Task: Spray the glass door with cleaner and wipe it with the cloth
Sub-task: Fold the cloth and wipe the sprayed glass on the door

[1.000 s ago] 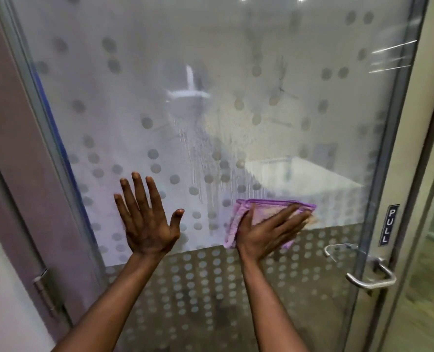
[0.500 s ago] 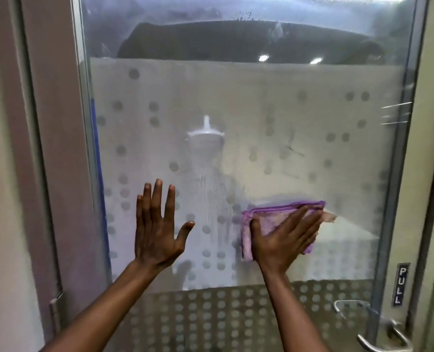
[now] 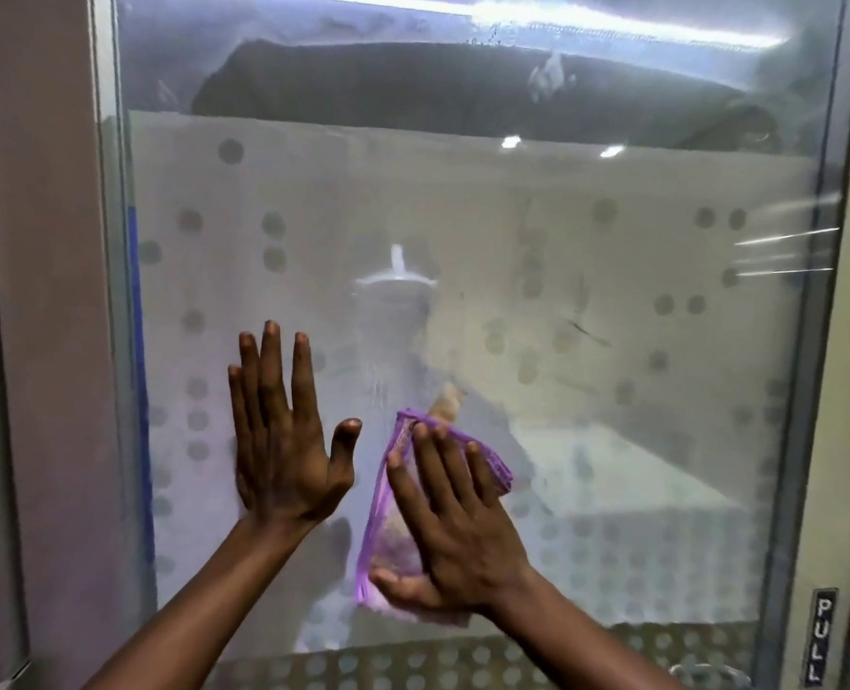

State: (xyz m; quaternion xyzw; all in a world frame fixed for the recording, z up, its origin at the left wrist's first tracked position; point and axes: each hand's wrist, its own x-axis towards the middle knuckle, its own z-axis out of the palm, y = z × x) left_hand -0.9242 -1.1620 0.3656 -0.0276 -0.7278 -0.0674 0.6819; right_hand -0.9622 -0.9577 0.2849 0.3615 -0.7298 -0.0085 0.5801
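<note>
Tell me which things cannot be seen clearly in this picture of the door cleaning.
- Spray bottle: none appears in the head view, so where it is cannot be told.
- Purple cloth: mostly covered by the right hand.
- Door handle: cut off by the bottom edge.
- Room behind the glass door: blurred by frosted film and reflections.
- Left hand: contact with the glass is not certain.

left hand [image 3: 283, 450] flat on the glass door [image 3: 587, 301], left of the right hand [image 3: 455, 530] pressing the cloth [image 3: 390, 520] against it.
</note>
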